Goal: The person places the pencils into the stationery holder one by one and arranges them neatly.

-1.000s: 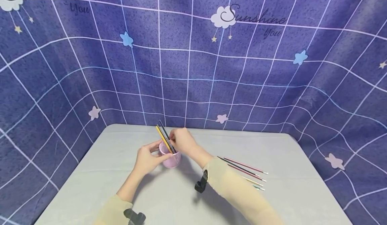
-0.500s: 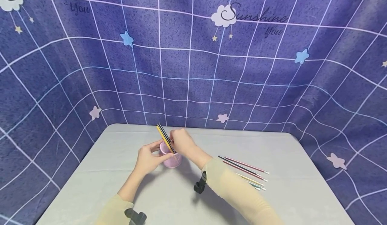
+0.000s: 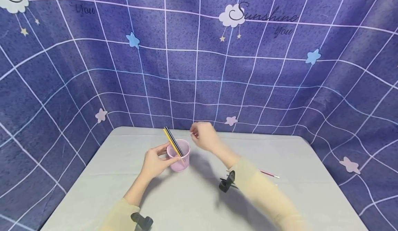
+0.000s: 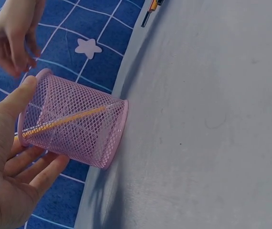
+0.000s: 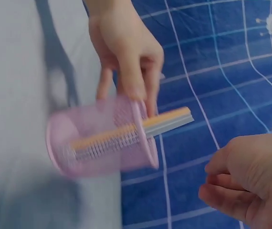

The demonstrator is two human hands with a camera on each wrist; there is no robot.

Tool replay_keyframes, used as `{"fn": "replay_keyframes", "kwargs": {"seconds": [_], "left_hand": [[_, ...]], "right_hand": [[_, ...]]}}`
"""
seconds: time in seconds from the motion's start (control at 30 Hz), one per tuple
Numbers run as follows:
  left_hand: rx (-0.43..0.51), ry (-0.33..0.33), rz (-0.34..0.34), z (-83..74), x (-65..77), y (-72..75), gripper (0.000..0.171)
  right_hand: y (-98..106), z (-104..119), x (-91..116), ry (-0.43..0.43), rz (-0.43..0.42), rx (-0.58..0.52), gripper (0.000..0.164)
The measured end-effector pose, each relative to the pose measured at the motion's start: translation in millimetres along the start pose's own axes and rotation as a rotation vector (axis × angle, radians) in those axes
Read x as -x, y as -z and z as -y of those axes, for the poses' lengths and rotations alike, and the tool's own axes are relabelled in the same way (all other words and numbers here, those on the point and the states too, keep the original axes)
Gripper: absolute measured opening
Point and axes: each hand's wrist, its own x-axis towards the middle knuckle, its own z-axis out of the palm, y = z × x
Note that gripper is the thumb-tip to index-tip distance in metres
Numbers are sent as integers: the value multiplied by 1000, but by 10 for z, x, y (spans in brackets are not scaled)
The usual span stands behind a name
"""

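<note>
In the head view a pink mesh pen holder [image 3: 180, 165] stands on the table at left of centre. My left hand [image 3: 152, 163] grips its rim, with the thumb at the near side and fingers round the far side. Inside, yellow and dark pencils [image 3: 172, 141] lean together toward the upper left. Their yellow shaft shows through the mesh in the left wrist view. My right hand [image 3: 205, 137] is apart from the holder, up and to its right. Its fingers are loosely bent and hold nothing, as the right wrist view shows at the hand [image 5: 250, 179].
Right of the holder, a red pencil [image 3: 269, 173] and other pencils lie on the pale table [image 3: 186, 203], partly covered by my right sleeve [image 3: 261, 193]. A purple-blue gridded curtain [image 3: 205, 68] with stars and clouds hangs behind the table's far edge.
My right hand has let go of the pencils at the holder and moved right, away from it. The dark pencils now lie closer beside the yellow one. My left hand keeps its grip.
</note>
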Motion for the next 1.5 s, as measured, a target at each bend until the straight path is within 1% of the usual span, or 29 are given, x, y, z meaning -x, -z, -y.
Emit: {"fn": "replay_keyframes", "kwargs": {"seconds": [0.1, 0.23, 0.43, 0.63, 0.83, 0.97, 1.1, 1.2, 1.33, 1.43, 1.5], "left_hand": [[11, 12, 2, -2, 0, -8, 74], [5, 23, 1, 5, 11, -6, 74], [26, 13, -2, 2, 8, -8, 73], [8, 11, 1, 25, -4, -12, 74], [6, 1, 4, 35, -10, -4, 74], [15, 2, -1, 39, -15, -5, 73], [14, -7, 9, 39, -16, -16, 74], [10, -4, 15, 28, -18, -20, 75], [10, 1, 12, 10, -17, -12, 75], [11, -2, 10, 8, -13, -6, 75], [10, -3, 10, 11, -8, -3, 75]], "right_hand": [[185, -139, 79, -20, -25, -2, 8], [366, -334, 202, -58, -24, -4, 10], [494, -697, 437, -100, -57, 15, 11], [598, -954, 730, -116, -44, 28, 9], [625, -1194, 1043, -174, -6, 66, 9], [625, -1318, 1226, -221, 37, 44, 8], [603, -1421, 1405, -261, 48, 46, 7], [587, -1471, 1542, -274, 56, 62, 6], [577, -1502, 1700, -275, 76, 54, 4], [558, -1508, 1790, -275, 108, 50, 2], [540, -1503, 1833, -266, 135, 53, 3]]}}
